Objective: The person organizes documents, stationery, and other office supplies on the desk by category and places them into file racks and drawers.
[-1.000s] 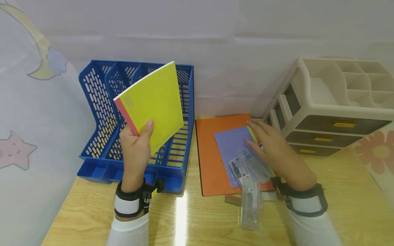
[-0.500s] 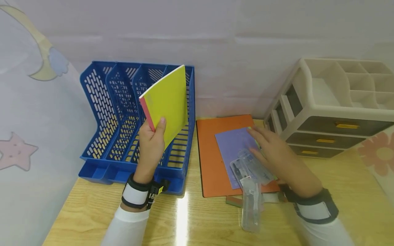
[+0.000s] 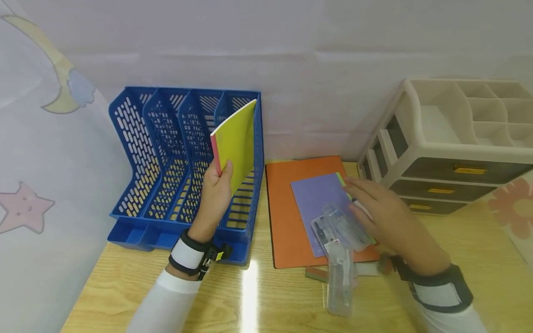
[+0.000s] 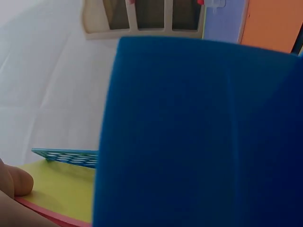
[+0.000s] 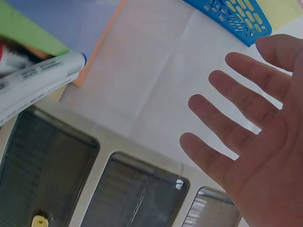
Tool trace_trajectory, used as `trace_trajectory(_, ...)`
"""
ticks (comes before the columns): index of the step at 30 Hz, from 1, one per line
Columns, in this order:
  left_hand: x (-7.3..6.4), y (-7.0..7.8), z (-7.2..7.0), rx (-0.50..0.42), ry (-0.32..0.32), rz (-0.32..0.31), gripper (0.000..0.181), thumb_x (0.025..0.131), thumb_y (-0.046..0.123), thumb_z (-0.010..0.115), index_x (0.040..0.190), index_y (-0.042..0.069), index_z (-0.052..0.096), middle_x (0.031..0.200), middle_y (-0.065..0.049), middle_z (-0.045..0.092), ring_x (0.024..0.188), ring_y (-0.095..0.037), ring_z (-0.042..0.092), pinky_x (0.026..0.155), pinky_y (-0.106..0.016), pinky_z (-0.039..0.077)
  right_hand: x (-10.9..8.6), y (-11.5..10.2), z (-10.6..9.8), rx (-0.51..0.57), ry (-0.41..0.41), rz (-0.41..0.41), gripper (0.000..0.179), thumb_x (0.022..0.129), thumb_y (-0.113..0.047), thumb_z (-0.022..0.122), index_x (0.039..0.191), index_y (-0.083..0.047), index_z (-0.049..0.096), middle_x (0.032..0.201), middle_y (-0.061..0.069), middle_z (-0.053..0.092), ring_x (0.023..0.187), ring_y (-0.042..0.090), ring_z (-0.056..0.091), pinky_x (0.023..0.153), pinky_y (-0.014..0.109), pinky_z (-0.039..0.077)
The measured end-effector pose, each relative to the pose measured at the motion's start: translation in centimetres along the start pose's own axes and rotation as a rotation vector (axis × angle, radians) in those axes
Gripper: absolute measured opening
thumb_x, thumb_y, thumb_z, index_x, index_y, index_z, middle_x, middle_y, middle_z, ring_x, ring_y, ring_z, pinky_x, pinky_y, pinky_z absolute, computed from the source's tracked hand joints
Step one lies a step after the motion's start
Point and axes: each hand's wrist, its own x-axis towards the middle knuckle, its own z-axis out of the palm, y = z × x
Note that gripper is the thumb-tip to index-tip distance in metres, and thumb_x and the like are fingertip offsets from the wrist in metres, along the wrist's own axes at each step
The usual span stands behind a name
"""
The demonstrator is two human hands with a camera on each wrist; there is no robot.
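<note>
My left hand grips a yellow notebook by its pink spine edge, thumb on the cover. The notebook stands nearly upright in the right-hand part of the blue file rack, its far edge near the rack's right wall. In the left wrist view a blue rack wall hides much of the notebook. My right hand, fingers spread and holding nothing, hovers by the right edge of a purple notebook. White markers lie beside that notebook in the right wrist view.
An orange folder lies under the purple notebook. Clear plastic cases are piled on its lower part, one reaching past the folder's front edge. A beige drawer unit stands at the right. A pale wall cloth rises behind.
My left hand has carried the yellow notebook to the right and turned it more edge-on, into the rack's right-hand part. My right hand has drawn slightly to the right.
</note>
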Motion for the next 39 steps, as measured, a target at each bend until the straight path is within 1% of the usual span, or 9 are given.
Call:
trace_trajectory(6, 0.3, -0.4, 0.1, 0.028, -0.055, -0.069, 0.046, 0.106, 0.025, 0.038, 0.151, 0.013, 0.035, 0.123, -0.014, 0.057, 0.083, -0.013, 0.057, 0.08, -0.035, 0.051, -0.2, -0.1, -0.5, -0.01, -0.009, 0.021, 0.062, 0.104, -0.046, 0.034, 0.121, 0.007, 0.062, 0.13, 0.025, 0.059, 0.119, 0.042, 0.052, 0.096, 0.061, 0.044)
trace_trajectory(10, 0.6, -0.5, 0.0, 0.012, -0.114, -0.113, 0.048, 0.106, 0.024, 0.037, 0.152, 0.011, 0.031, 0.124, -0.013, 0.055, 0.089, -0.016, 0.056, 0.088, -0.039, 0.049, 0.0, -0.3, -0.7, -0.004, -0.003, 0.019, 0.06, 0.104, -0.045, 0.035, 0.12, 0.006, 0.062, 0.131, 0.024, 0.058, 0.12, 0.041, 0.051, 0.097, 0.06, 0.043)
trace_trajectory(12, 0.8, -0.6, -0.2, 0.007, -0.143, -0.118, 0.048, 0.106, 0.02, 0.037, 0.151, 0.005, 0.03, 0.143, -0.013, 0.048, 0.117, -0.018, 0.051, 0.108, -0.043, 0.039, 0.1, -0.4, -0.8, 0.003, 0.005, 0.014, 0.059, 0.104, -0.044, 0.036, 0.119, 0.006, 0.063, 0.131, 0.025, 0.059, 0.12, 0.041, 0.052, 0.096, 0.061, 0.044)
trace_trajectory(19, 1.5, -1.3, -0.3, 0.134, -0.185, -0.13, 0.042, 0.103, 0.012, 0.041, 0.142, -0.004, 0.04, 0.101, -0.023, 0.054, 0.076, -0.035, 0.049, 0.064, -0.035, 0.045, -0.1, -0.3, -0.9, 0.015, -0.033, 0.044, 0.061, 0.103, -0.046, 0.035, 0.124, 0.005, 0.061, 0.134, 0.024, 0.057, 0.121, 0.041, 0.05, 0.095, 0.062, 0.044)
trace_trajectory(22, 1.7, -1.9, -0.2, 0.23, -0.195, -0.082, 0.042, 0.101, 0.008, 0.044, 0.14, -0.006, 0.042, 0.113, -0.028, 0.06, 0.092, -0.038, 0.06, 0.072, -0.045, 0.055, -0.3, -0.3, -0.9, 0.014, -0.065, 0.064, 0.051, 0.1, -0.037, 0.049, 0.127, 0.005, 0.059, 0.136, 0.024, 0.055, 0.121, 0.042, 0.05, 0.096, 0.063, 0.044)
trace_trajectory(25, 1.9, -2.4, 0.0, 0.32, -0.215, -0.033, 0.042, 0.099, 0.006, 0.046, 0.139, -0.008, 0.042, 0.126, -0.031, 0.058, 0.112, -0.038, 0.058, 0.091, -0.054, 0.052, -0.4, -0.3, -0.9, 0.015, -0.095, 0.084, 0.047, 0.09, -0.021, 0.063, 0.128, 0.006, 0.058, 0.137, 0.025, 0.054, 0.121, 0.043, 0.05, 0.096, 0.063, 0.044)
trace_trajectory(29, 1.9, -2.9, 0.3, 0.362, -0.273, -0.074, 0.041, 0.1, 0.008, 0.047, 0.139, -0.005, 0.041, 0.102, -0.032, 0.064, 0.068, -0.037, 0.066, 0.057, -0.046, 0.059, -0.5, -0.3, -0.8, 0.01, -0.114, 0.092, 0.05, 0.082, -0.012, 0.069, 0.127, 0.007, 0.058, 0.136, 0.027, 0.054, 0.12, 0.044, 0.05, 0.096, 0.063, 0.043)
trace_trajectory(32, 1.7, -3.1, 0.5, 0.381, -0.313, -0.098, 0.039, 0.101, 0.01, 0.048, 0.137, -0.002, 0.041, 0.083, -0.025, 0.06, 0.038, -0.03, 0.053, 0.034, -0.032, 0.049, -0.6, -0.1, -0.7, 0.013, -0.116, 0.097, 0.05, 0.081, -0.012, 0.07, 0.126, 0.007, 0.058, 0.136, 0.027, 0.054, 0.12, 0.044, 0.05, 0.097, 0.063, 0.043)
trace_trajectory(39, 1.7, -3.4, 0.5, 0.516, -0.375, -0.031, 0.04, 0.1, 0.015, 0.053, 0.135, 0.001, 0.04, 0.086, -0.017, 0.06, 0.047, -0.023, 0.055, 0.044, -0.032, 0.051, -0.7, -0.1, -1.0, 0.037, -0.134, 0.153, 0.045, 0.083, -0.01, 0.069, 0.125, 0.005, 0.059, 0.138, 0.024, 0.053, 0.122, 0.043, 0.048, 0.097, 0.063, 0.042)
